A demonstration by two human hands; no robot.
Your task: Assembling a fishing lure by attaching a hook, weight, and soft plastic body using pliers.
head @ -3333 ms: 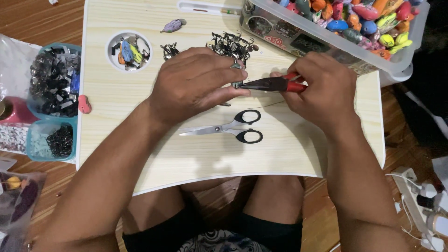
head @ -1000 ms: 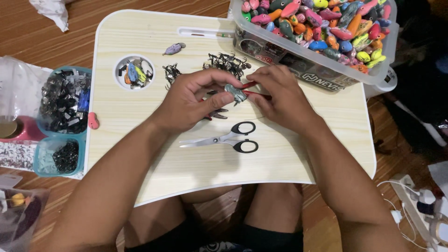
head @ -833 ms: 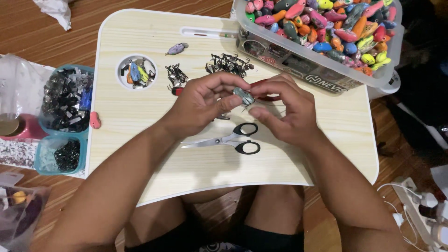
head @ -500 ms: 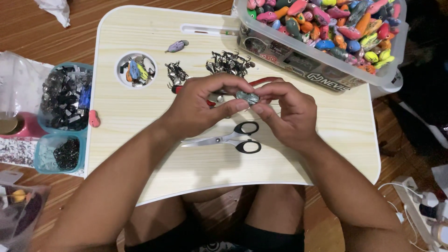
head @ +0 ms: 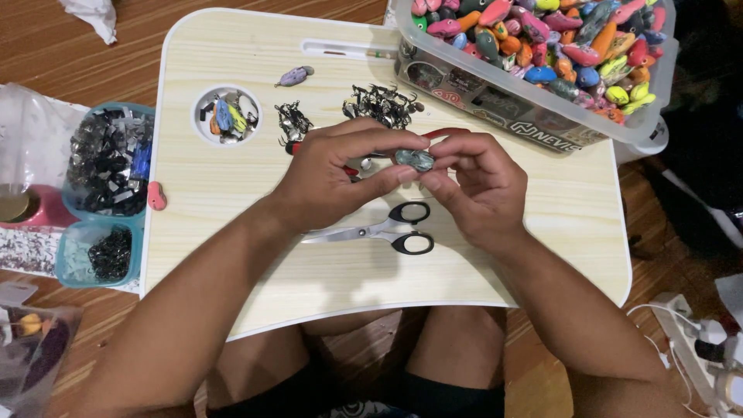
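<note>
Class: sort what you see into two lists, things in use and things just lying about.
In use:
left hand
right hand
small grey-green lure, pinched between both

Lying about:
scissors
clear tub of coloured lures
pile of metal hooks
lap table

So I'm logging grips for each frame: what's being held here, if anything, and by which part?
A small grey-green lure body, pinched between both hands: left hand fingertips on its left end, right hand fingertips on its right end, above the scissors.

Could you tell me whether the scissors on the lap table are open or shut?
Shut: the scissors lie flat with blades together and black loops side by side.
</note>
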